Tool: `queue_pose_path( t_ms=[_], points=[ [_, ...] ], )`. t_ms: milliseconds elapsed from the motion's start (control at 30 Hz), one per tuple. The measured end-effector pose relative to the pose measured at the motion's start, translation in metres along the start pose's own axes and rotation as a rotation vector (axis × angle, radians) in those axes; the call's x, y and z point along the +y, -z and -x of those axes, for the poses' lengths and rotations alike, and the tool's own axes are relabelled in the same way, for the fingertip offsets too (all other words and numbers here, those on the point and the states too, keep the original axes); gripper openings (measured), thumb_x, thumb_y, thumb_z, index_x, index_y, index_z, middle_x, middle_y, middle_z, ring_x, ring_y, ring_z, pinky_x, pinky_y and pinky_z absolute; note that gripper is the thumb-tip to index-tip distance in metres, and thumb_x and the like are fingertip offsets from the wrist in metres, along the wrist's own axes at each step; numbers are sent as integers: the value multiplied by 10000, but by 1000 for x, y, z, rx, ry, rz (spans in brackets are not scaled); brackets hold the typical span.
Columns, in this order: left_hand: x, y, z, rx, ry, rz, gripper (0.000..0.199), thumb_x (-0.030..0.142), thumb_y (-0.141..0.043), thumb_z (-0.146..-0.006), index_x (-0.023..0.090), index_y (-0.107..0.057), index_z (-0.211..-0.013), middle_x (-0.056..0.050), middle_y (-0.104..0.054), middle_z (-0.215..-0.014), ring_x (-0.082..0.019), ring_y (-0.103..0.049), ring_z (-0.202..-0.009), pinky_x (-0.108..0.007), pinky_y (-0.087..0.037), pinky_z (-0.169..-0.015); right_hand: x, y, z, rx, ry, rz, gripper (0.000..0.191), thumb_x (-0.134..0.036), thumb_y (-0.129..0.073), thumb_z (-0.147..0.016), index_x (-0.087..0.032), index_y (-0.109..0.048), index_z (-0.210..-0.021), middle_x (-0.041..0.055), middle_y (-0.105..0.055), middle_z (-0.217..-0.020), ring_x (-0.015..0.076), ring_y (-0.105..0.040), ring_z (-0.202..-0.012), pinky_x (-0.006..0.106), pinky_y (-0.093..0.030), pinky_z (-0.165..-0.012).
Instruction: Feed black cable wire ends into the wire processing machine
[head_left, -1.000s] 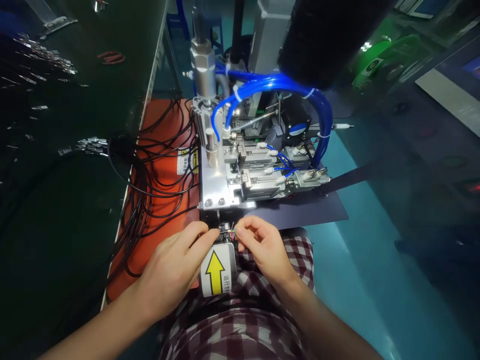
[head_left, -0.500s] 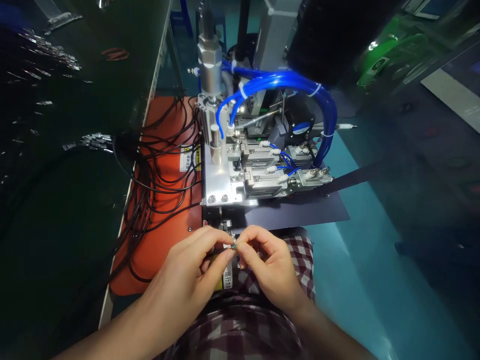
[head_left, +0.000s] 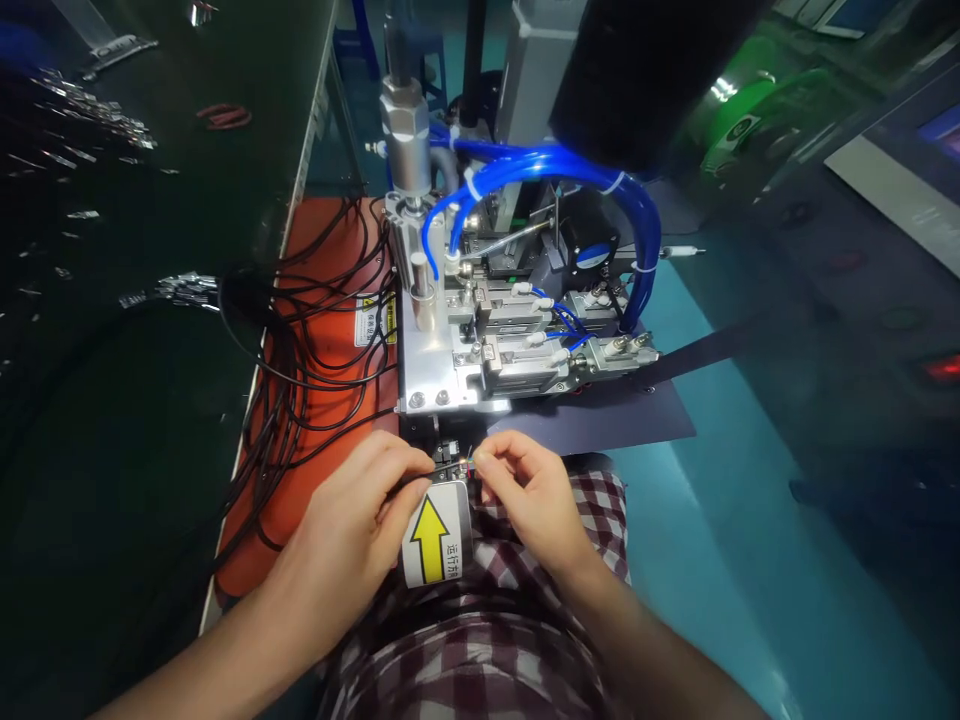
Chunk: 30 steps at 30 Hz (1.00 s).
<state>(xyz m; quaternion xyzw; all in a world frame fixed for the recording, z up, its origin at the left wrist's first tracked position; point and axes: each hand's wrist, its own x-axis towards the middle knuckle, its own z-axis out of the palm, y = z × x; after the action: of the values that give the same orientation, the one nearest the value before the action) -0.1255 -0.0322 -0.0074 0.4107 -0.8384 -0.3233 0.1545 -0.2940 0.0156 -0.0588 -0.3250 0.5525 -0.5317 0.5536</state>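
Observation:
Thumb and fingers of my left hand (head_left: 375,510) are pinched on a thin black cable (head_left: 446,468), just in front of the machine's lower end. Its far end reaches my right hand (head_left: 529,490), whose thumb and forefinger are closed on fine, thin wires at the cable's tip. Between the hands sits a small metal and black fixture (head_left: 448,452). Below it a white label with a yellow arrow (head_left: 430,540) shows beside my left fingertips.
Behind the hands stands a metal machine (head_left: 427,340) with blue air hoses (head_left: 547,160). Many black cables (head_left: 292,400) lie over an orange surface (head_left: 337,340) at the left. On the dark table (head_left: 135,400) are cable ends with metal tips (head_left: 187,290).
My left hand has moved left along the cable, away from my right fingertips, uncovering the arrow label and fixture. My right hand has shifted slightly upward. The whole view has shifted a little.

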Motion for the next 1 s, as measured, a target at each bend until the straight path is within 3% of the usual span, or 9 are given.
queue_pose_path(
  t_ms=[67, 133, 233, 433, 1000],
  points=[
    [-10, 2, -1, 68, -171, -187, 161, 119, -469, -899, 189, -539, -1027, -6, -501, -965, -67, -520, -867, -163, -394, -782, 5, 1, -10, 7, -22, -9, 225, -311, -610, -792, -100, -539, -762, 7, -522, -664, 63, -467, -532, 199, -378, -509],
    [-19, 2, -3, 60, -293, -301, 203, 72, -440, -895, 141, -536, -1060, -29, -495, -953, -82, -515, -838, -182, -394, -761, 9, 0, -17, -5, -52, -31, 229, -307, -621, -778, -93, -541, -765, 9, -531, -689, 56, -461, -528, 200, -379, -513],
    [-28, 2, -5, 15, -380, -378, 278, 78, -423, -899, 110, -528, -1155, -47, -471, -904, -106, -482, -778, -214, -391, -684, 10, -1, -21, -25, -98, -63, 235, -308, -625, -771, -90, -538, -770, 3, -535, -686, 54, -463, -526, 199, -384, -518],
    [-35, 3, -4, -43, -392, -439, 377, 85, -378, -918, 167, -495, -1266, -45, -420, -884, -110, -425, -738, -224, -349, -629, 10, -2, -21, -31, -129, -52, 243, -313, -625, -770, -86, -539, -781, -3, -524, -665, 58, -468, -526, 201, -383, -516],
    [-34, 3, -7, -29, -398, -451, 367, 99, -362, -923, 170, -528, -1243, -48, -413, -875, -116, -420, -710, -229, -351, -614, 9, 0, -21, -48, -64, 38, 219, -304, -589, -808, -95, -533, -779, 12, -522, -700, 65, -477, -561, 198, -389, -536]
  ],
)
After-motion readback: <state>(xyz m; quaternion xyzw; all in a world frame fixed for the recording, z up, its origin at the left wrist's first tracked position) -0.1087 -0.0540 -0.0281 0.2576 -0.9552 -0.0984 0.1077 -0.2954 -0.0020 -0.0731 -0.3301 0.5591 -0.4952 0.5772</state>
